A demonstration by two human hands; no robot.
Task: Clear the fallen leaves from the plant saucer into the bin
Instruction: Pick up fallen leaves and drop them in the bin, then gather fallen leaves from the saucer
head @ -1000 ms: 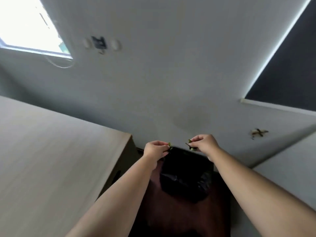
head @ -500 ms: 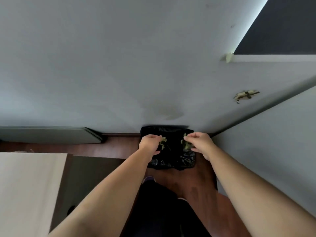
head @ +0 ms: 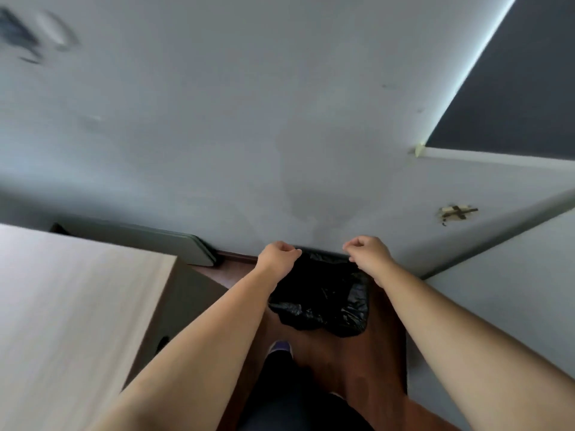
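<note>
A bin lined with a black plastic bag (head: 323, 306) stands on the brown floor against the grey wall. Both of my hands hover over its far rim. My left hand (head: 277, 256) is curled into a loose fist, thumb against the fingers. My right hand (head: 367, 253) is curled the same way, fingertips pinched together. No leaf shows in either hand, and none can be made out inside the dark bag. The plant saucer is out of view.
A pale wooden cabinet top (head: 77, 306) fills the left side, close to my left forearm. A grey flat panel (head: 140, 241) leans along the wall base. A side wall (head: 497, 306) closes in on the right. My shoe (head: 280, 348) stands just before the bin.
Both hands held small green leaves over the bin before; now no leaves show in them. The view has tilted and the cabinet has come back in at the left.
</note>
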